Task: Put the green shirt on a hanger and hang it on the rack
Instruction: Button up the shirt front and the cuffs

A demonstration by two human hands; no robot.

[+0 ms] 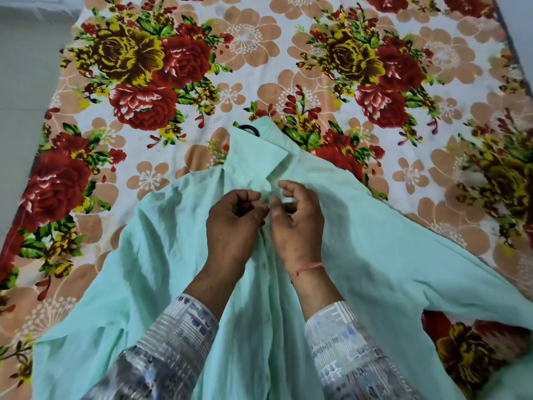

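Observation:
The pale green shirt (375, 255) lies spread front-up on the bed, collar pointing away from me. A black hanger hook (250, 129) sticks out past the collar; the rest of the hanger is hidden inside the shirt. My left hand (235, 223) and my right hand (297, 220) meet just below the collar. Each pinches one edge of the shirt's front opening, fingertips nearly touching. A red thread circles my right wrist. No rack is in view.
A floral bedsheet (259, 53) with red, yellow and peach flowers covers the bed. Grey floor (23, 67) shows past the bed's left edge. A dark edge runs along the bed's far right side.

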